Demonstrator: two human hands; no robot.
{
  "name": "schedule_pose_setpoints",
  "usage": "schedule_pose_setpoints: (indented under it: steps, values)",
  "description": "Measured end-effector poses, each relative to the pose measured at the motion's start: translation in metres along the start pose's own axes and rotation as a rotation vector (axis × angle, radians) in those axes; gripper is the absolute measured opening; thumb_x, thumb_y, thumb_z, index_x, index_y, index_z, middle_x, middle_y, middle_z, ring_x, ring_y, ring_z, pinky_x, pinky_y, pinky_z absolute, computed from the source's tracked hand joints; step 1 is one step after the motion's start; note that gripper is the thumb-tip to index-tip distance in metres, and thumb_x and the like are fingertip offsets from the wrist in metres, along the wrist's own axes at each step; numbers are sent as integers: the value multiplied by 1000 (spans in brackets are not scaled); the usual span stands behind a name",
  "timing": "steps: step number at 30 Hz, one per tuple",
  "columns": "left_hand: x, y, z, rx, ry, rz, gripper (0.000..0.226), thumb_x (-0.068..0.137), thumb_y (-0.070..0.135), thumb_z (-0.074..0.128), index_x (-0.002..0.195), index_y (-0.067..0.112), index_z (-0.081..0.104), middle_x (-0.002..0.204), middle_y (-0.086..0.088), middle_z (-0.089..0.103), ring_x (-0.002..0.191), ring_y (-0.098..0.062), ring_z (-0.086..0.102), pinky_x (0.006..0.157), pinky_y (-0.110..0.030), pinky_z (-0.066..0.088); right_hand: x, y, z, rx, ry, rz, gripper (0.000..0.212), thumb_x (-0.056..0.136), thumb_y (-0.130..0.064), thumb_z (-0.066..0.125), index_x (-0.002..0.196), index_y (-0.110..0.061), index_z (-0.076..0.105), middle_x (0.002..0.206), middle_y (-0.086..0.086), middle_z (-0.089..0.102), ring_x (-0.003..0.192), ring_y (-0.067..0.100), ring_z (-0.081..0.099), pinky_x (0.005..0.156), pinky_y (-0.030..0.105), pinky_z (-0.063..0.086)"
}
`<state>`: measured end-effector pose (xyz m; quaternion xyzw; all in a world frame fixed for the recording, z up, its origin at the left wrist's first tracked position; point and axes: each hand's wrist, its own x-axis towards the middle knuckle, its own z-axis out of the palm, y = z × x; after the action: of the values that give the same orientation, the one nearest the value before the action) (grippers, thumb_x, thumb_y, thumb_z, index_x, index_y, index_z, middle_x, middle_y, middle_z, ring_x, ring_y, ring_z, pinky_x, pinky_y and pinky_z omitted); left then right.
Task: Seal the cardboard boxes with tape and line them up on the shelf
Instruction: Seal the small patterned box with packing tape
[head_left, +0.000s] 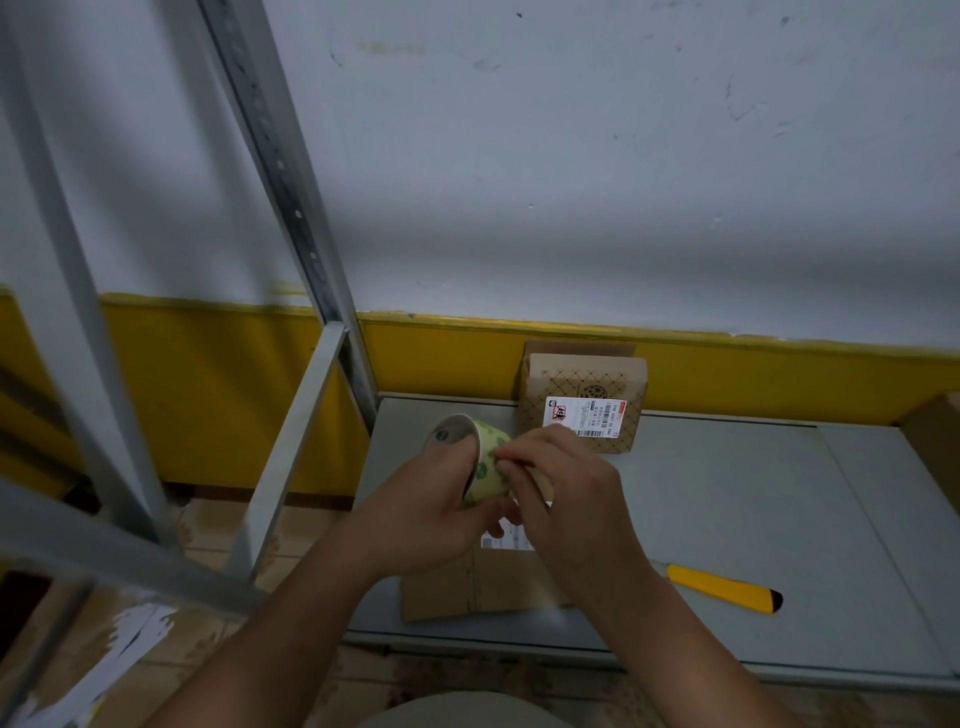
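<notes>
My left hand (415, 506) grips a roll of pale tape with green dots (480, 457), held above the grey shelf (727, 499). My right hand (563, 486) pinches at the roll's outer surface with its fingertips. Under both hands a brown cardboard box (467, 587) lies flat near the shelf's front edge, partly hidden by my wrists. A second cardboard box (584, 397) with a diamond pattern and a white shipping label stands at the back against the wall.
A yellow utility knife (724, 588) lies on the shelf to the right of the near box. Another cardboard box's corner (935, 441) shows at the far right. Grey metal shelf posts (306, 218) rise at the left. Papers (124, 649) lie on the floor.
</notes>
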<state>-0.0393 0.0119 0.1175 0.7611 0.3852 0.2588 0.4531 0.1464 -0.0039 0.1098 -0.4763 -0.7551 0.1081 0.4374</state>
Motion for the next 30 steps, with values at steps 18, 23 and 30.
schedule_pose_setpoints:
  steps: [18,23,30]
  values:
    - [-3,18,5,-224,96,-73,30,103,6,64,131,15,60,111,-3,73,97,-23,75,83,-45,63,0,-4,-9,72,51,72,19,94,-13,72,112,-7,73,103,0,61,93,3,58,80,11,45]
    - [-9,11,8,-180,129,-90,27,103,11,65,129,18,61,110,-4,73,100,-25,75,86,-56,62,0,-3,-17,15,-17,-10,19,93,-10,74,112,-6,76,103,3,67,90,7,61,78,16,50]
    - [-15,13,6,-61,134,-61,31,101,26,66,132,25,59,112,4,74,99,-20,76,83,-52,63,4,-4,-22,68,-27,22,10,91,-14,77,101,-12,79,92,-2,74,83,4,67,74,19,54]
